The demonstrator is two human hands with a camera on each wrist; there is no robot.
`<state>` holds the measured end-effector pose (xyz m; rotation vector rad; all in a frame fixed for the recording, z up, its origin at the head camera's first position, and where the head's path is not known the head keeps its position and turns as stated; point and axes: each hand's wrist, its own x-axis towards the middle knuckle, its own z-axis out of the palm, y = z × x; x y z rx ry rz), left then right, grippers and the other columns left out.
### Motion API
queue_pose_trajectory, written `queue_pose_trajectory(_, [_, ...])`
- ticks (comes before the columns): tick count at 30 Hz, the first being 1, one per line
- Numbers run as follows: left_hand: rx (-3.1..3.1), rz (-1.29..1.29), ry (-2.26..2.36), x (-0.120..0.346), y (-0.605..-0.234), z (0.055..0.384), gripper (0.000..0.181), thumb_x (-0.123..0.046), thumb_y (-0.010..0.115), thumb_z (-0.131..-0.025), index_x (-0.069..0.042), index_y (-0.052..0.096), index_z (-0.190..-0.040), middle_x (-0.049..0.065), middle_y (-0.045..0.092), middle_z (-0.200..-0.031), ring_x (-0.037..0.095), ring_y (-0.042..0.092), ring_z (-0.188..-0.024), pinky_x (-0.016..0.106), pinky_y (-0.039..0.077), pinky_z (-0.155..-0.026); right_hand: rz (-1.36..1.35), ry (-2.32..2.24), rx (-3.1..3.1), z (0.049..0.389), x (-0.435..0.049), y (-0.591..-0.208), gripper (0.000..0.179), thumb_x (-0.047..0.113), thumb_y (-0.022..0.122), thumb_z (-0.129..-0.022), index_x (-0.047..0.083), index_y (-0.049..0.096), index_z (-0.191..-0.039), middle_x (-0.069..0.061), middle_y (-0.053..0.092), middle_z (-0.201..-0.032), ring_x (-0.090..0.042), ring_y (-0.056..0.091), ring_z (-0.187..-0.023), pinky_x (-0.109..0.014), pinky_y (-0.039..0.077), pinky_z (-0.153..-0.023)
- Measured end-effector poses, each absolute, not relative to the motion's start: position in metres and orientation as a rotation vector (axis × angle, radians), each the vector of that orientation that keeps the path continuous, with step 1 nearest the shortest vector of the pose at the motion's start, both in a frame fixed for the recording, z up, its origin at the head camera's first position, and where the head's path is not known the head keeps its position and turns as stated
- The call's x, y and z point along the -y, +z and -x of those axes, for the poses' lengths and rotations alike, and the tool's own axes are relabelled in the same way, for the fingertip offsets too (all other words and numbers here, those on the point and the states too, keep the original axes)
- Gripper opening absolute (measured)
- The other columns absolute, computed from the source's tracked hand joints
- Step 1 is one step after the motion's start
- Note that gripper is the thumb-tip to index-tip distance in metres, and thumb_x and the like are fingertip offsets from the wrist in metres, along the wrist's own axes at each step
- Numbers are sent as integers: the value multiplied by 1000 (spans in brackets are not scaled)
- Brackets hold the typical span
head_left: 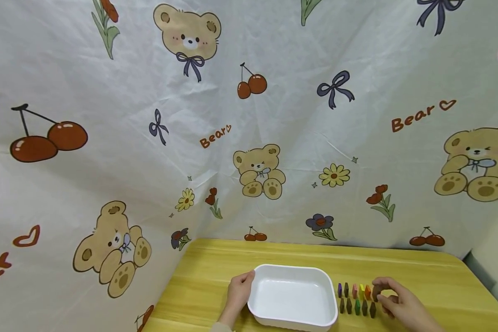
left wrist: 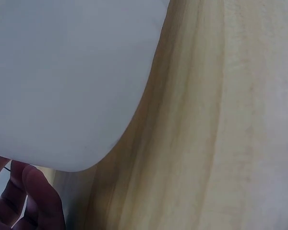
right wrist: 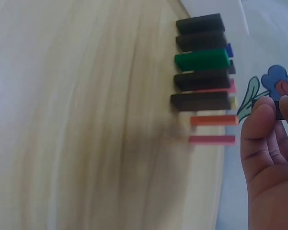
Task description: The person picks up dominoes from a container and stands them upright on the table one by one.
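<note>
My left hand [head_left: 239,291] grips the left rim of a white rectangular tub [head_left: 288,295], with its thumb up at the edge. In the left wrist view, the curled fingers [left wrist: 43,196] show below the tub's pale wall [left wrist: 72,86]. To the right, my right hand [head_left: 402,302] is at the end of two rows of small upright blocks. Between its thumb and fingers it pinches a dark block [right wrist: 279,110], mostly covered by the fingertips. The rows include a green block [right wrist: 201,59], an orange block [right wrist: 213,120], a purple block [head_left: 339,290] and several dark ones.
The tub and blocks stand on a yellow wood-grain table [head_left: 216,258]. A pale cloth [head_left: 299,129] printed with bears, cherries and bows hangs behind the table and along its left side. The rows of blocks lie close beside the tub's right wall.
</note>
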<state>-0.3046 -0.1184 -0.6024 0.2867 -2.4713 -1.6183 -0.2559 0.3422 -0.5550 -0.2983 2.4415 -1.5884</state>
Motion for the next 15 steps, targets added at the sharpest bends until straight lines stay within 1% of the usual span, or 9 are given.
queue_pose_trajectory(4, [2469, -291, -1640, 119, -602, 304, 41, -44, 65, -100, -8, 80, -113, 16, 76, -120, 33, 71, -111, 41, 63, -84, 342, -1576, -2433, 256, -350, -563, 37, 2, 53, -104, -16, 42, -134, -17, 59, -113, -18, 56, -63, -33, 49, -55])
queue_pose_trajectory(8, [2479, -302, -1627, 119, -601, 304, 42, -45, 64, -100, -9, 80, -112, 15, 76, -118, 31, 72, -108, 39, 63, -83, 271, -1601, -2383, 256, -353, -573, 38, 3, 51, -104, -15, 42, -136, -22, 58, -118, -18, 56, -64, -34, 50, -56])
queue_pose_trajectory(12, [2475, -308, -1624, 118, -597, 302, 41, -45, 63, -101, -9, 80, -111, 15, 77, -117, 31, 72, -107, 42, 62, -85, 205, -1628, -2324, 254, -354, -581, 41, 5, 51, -104, -14, 40, -138, -24, 55, -122, -16, 53, -59, -34, 50, -55])
queue_pose_trajectory(15, [2479, -308, -1619, 117, -594, 301, 41, -43, 62, -102, -8, 80, -112, 16, 77, -117, 33, 72, -108, 44, 62, -86, 179, -1631, -2329, 252, -353, -585, 42, 6, 54, -103, -14, 40, -138, -25, 55, -121, -14, 52, -56, -33, 50, -53])
